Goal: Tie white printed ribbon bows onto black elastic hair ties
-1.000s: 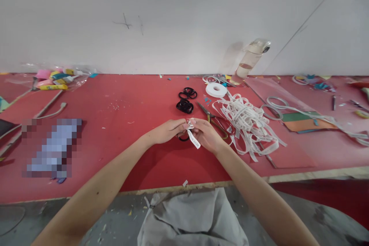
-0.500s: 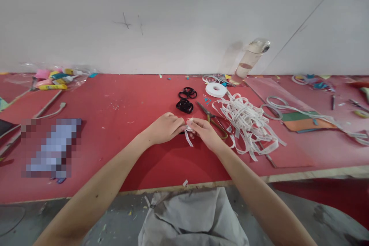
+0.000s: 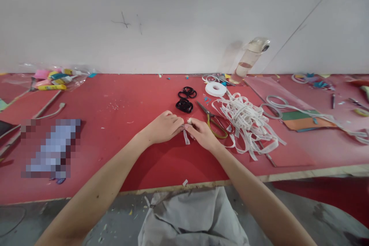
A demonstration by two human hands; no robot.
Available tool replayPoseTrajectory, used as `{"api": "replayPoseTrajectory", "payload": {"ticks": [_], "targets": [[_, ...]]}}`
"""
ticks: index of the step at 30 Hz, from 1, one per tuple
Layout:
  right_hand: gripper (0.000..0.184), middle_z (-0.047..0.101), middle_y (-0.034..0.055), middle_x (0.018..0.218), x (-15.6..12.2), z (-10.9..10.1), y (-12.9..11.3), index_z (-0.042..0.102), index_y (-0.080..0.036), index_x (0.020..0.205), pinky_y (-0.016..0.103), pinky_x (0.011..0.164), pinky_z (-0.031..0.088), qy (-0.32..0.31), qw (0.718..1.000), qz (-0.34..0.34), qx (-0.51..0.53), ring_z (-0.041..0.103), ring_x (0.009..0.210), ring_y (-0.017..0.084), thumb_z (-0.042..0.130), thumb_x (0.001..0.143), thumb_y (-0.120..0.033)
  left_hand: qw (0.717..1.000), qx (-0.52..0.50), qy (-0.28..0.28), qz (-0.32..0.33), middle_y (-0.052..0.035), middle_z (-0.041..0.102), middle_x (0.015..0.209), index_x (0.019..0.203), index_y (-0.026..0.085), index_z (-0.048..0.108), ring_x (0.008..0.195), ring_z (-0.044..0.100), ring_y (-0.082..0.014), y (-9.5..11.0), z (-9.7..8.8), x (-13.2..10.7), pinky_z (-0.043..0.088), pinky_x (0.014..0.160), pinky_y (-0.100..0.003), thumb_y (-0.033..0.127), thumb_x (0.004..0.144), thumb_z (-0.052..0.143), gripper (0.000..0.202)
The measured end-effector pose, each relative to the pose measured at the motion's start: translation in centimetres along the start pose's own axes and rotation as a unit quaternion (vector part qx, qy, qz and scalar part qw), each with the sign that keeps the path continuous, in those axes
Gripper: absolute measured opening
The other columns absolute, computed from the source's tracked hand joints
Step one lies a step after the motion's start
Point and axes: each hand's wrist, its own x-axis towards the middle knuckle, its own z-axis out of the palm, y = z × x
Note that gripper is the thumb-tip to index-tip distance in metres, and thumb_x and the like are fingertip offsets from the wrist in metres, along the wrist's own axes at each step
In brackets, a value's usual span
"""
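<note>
A short white printed ribbon (image 3: 186,138) hangs from between my hands over the red tabletop. My left hand (image 3: 168,127) has its fingers pinched together at the ribbon's upper end. Thumb and fingers of my right hand (image 3: 201,132) are closed at the same spot, touching the ribbon from the right. What else the fingertips hold there is too small to make out. Just beyond the hands lie two small clusters of black elastic hair ties (image 3: 184,105). Scissors with yellow-green handles (image 3: 216,128) rest close to my right hand.
To the right is a tangled heap of white printed ribbon (image 3: 245,115), with a white tape roll (image 3: 215,89) behind it. A clear bottle (image 3: 247,63) leans at the wall. Coloured sheets (image 3: 300,115) lie farther right; a bag of coloured items (image 3: 56,78) is back left.
The ribbon's hanging end has swung slightly left and now hangs straighter. My right fingertips have shifted a little left, closer to the left hand's pinch.
</note>
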Motion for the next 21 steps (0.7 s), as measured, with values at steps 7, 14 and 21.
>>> {"api": "replayPoseTrajectory", "payload": {"ticks": [7,14,21], "targets": [[0.028,0.043,-0.0050,0.061,-0.03,0.04,0.11,0.041,-0.020,0.071,0.022,0.059,0.033,0.026,0.999,-0.020,-0.042,0.041,0.059,0.010,0.049,0.092,-0.038,0.995,-0.091,-0.001,-0.048,-0.0049,0.060,0.079,0.089,0.016,0.059,0.074,0.053,-0.0181,-0.28,0.20,-0.32,0.037,0.080,-0.034,0.039,0.102,0.026,0.042],[0.034,0.046,-0.0036,0.065,0.18,0.19,0.63,0.045,-0.019,0.072,0.022,0.058,0.035,0.025,0.999,-0.027,0.016,0.043,0.060,0.010,0.048,0.093,-0.045,0.879,-0.463,-0.021,-0.110,-0.0045,0.067,0.093,0.096,0.018,0.066,0.089,0.059,-0.0167,-0.12,0.73,-0.02,0.041,0.083,-0.028,0.044,0.099,0.036,0.039],[0.029,0.054,-0.0014,0.072,0.02,0.15,0.35,0.051,-0.019,0.082,0.023,0.061,0.040,0.139,0.989,-0.042,-0.006,0.050,0.065,0.011,0.052,0.092,-0.046,0.816,-0.551,-0.028,-0.174,-0.0019,0.066,0.084,0.090,0.017,0.063,0.078,0.059,-0.0145,0.44,0.27,0.19,0.044,0.074,-0.025,0.047,0.093,0.047,0.034]]}}
